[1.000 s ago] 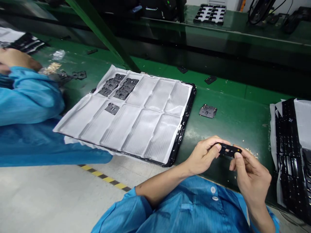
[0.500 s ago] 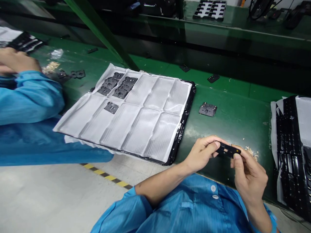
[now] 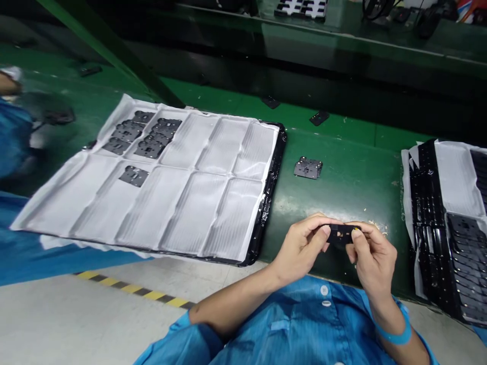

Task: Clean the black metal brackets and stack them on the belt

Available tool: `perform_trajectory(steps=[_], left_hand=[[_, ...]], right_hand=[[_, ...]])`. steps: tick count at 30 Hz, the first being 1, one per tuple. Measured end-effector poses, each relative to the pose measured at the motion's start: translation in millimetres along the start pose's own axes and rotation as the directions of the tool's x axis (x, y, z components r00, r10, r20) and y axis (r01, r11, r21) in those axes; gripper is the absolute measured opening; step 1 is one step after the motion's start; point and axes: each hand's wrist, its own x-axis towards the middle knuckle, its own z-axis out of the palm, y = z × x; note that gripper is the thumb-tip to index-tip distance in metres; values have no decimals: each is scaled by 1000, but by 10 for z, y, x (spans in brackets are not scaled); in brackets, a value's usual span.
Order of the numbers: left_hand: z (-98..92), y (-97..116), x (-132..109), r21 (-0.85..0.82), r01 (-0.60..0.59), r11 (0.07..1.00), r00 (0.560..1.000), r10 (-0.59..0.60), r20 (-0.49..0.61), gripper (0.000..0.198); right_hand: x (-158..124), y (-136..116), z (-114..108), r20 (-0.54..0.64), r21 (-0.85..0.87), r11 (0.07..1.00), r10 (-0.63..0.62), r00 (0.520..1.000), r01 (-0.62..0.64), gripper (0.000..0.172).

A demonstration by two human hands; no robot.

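Note:
A small black plastic part (image 3: 340,233) with cut-outs and a yellow spot at its right end is held level over the green bench. My left hand (image 3: 302,246) pinches its left end between thumb and fingers. Its right end is in the grip of my right hand (image 3: 375,256), thumb on the near face. Beyond my hands a similar flat black part (image 3: 308,168) lies on the bench. To the left is a tray lined with white sheet (image 3: 220,213); several black parts (image 3: 158,138) sit in its far left compartments and one more (image 3: 134,175) in the near row.
Stacked black trays (image 3: 429,218) with white liners and rows of black parts stand at the right. Loose black pieces (image 3: 318,118) lie toward the back. A green post (image 3: 114,56) slants behind the tray. Another person's blue sleeve (image 3: 15,137) shows at far left.
The view has shifted to the right, so the bench things appear further left. The black part has tilted to nearly level, still between both hands. The other person's arm is mostly out of view.

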Motion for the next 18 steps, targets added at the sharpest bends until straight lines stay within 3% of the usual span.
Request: perform_trajectory(steps=[10,18], left_hand=[[-7,16,-57,98,-99,990,995,96,33,31],[0,-19,-104,67,-58,996,997,54,50,28]], right_hand=[[16,-1,-47,22,23,1000,5,1000,-5,25],[-32,101,-119,74,94,974,198,977,-205,28]])
